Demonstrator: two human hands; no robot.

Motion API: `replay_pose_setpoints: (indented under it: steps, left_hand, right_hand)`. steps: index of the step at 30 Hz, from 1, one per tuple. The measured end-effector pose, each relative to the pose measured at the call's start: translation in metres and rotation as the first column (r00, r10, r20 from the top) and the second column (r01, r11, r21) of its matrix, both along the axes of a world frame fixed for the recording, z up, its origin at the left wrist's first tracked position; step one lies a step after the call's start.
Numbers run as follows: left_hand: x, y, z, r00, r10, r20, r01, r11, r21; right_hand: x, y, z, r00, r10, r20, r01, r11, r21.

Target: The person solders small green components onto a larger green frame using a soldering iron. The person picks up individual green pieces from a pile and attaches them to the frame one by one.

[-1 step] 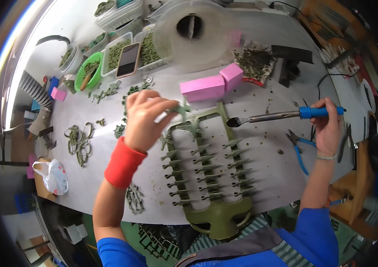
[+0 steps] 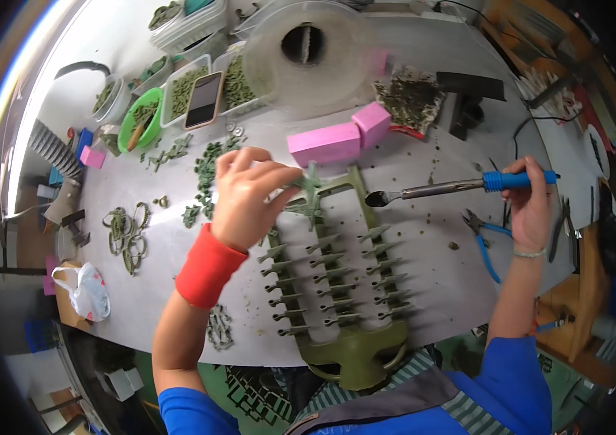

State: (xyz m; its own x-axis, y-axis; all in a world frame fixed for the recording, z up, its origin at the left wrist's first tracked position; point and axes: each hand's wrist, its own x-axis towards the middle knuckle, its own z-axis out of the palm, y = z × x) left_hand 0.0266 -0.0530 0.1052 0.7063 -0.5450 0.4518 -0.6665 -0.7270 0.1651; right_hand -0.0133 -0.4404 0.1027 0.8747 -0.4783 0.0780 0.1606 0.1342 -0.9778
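Note:
My left hand (image 2: pixel 248 194), with a red wristband, pinches a small green wax-like piece (image 2: pixel 311 190) between thumb and fingers. It is over the far end of the middle bar of an olive-green frame (image 2: pixel 354 341); whether they touch, I cannot tell. The frame has three long bars with rows of small flat green pieces (image 2: pixel 337 278) sticking out, and a broad cup-like base near my body. My right hand (image 2: pixel 529 209) is closed around the blue handle of a heated spatula tool (image 2: pixel 438 191). The tool's dark spoon-shaped tip (image 2: pixel 378 199) points left, at the far end of the right bar.
Pink blocks (image 2: pixel 325 144) lie beyond the frame. Blue-handled pliers (image 2: pixel 485 246) are near my right wrist. Loose green pieces (image 2: pixel 209 167) lie left of the frame, with green rings (image 2: pixel 127 235). Behind stand a green bowl (image 2: pixel 154 138), a phone (image 2: pixel 204 99) and a large translucent tub (image 2: pixel 351 69).
My left hand has moved right and slightly down with the green piece, now over the middle bar's far end. My right hand and the tool hold nearly still; the view has shifted a little.

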Motion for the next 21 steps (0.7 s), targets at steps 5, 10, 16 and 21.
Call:
replay_pose_setpoints:
  steps: [5, 10, 16, 21]
  left_hand:
    - [-0.002, -0.047, -0.022, 0.996, -0.09, -0.018, 0.091, 0.995, 0.031]
    - [0.002, -0.06, -0.035, 0.989, -0.132, -0.07, 0.135, 0.99, 0.043]
    - [0.003, -0.066, -0.035, 0.984, -0.149, -0.098, 0.155, 0.986, 0.061]
    - [0.005, -0.07, -0.036, 0.983, -0.154, -0.101, 0.163, 0.983, 0.08]
  right_hand:
    - [0.001, -0.007, -0.011, 0.994, 0.107, -0.013, -0.106, 0.994, 0.027]
    - [0.005, -0.006, -0.022, 0.987, 0.16, -0.029, -0.158, 0.986, 0.048]
    - [0.009, -0.002, -0.031, 0.984, 0.17, -0.047, -0.165, 0.981, 0.101]
    - [0.01, -0.002, -0.033, 0.977, 0.211, -0.042, -0.206, 0.972, 0.111]
